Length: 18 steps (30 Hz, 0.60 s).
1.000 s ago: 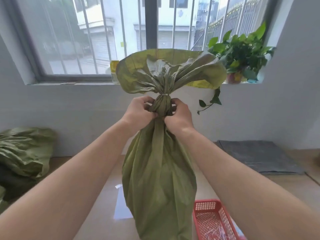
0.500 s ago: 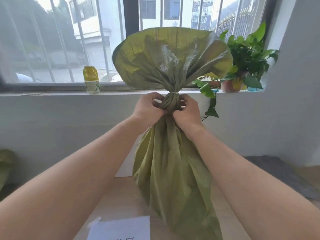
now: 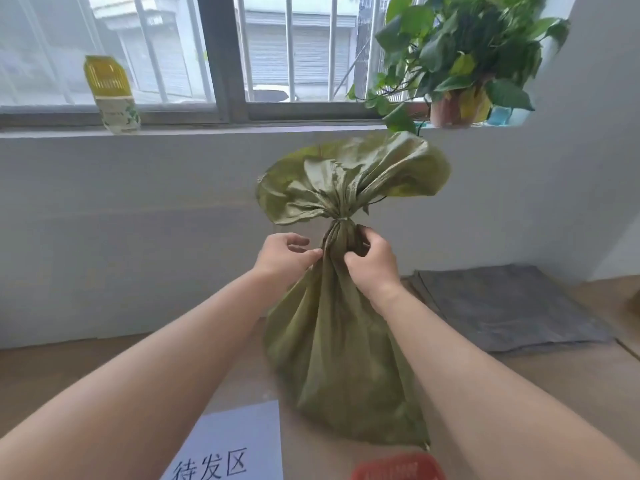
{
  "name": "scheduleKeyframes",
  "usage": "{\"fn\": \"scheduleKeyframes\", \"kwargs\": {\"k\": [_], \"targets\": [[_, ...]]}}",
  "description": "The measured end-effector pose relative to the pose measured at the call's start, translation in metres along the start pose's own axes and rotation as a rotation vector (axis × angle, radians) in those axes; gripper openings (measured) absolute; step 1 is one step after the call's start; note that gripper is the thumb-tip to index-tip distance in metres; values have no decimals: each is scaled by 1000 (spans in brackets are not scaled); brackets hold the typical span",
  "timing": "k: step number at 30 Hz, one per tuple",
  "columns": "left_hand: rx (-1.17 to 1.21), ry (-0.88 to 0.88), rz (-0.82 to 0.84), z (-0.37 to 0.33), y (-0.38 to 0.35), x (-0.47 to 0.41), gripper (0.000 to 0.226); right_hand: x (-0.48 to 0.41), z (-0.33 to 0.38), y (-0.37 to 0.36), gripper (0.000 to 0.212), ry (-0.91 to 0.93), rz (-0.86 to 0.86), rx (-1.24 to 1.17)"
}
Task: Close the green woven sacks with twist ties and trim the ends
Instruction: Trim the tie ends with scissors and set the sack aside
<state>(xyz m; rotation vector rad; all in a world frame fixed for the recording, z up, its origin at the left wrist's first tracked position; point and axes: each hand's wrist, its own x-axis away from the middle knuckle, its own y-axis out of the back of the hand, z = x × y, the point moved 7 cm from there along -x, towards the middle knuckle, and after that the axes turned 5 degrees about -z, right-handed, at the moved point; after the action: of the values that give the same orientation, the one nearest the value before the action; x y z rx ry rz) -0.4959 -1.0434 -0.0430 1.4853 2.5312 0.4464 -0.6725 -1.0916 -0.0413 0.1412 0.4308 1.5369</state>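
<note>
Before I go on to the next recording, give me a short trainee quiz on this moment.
1. What stands at the left of the windowsill?
A. a bottle
B. a basket
C. a folded cloth

2. True or false: the sack stands on that windowsill.

3. Fill the gap: the right hand has its grip on the sack's ____, just below the pale tie.

Key: 1 A; 2 false, its bottom is down on the table; 3 neck.
</note>
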Motion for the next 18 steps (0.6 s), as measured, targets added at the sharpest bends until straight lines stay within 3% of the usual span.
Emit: {"fn": "scheduleKeyframes", "kwargs": {"k": [6, 18], "targets": [[25, 34, -9, -5, 23, 30, 47, 30, 23, 13, 61, -45, -19, -76], [11, -71, -78, -71, 96, 153, 34, 139, 113, 41, 52, 15, 90, -231]]}}
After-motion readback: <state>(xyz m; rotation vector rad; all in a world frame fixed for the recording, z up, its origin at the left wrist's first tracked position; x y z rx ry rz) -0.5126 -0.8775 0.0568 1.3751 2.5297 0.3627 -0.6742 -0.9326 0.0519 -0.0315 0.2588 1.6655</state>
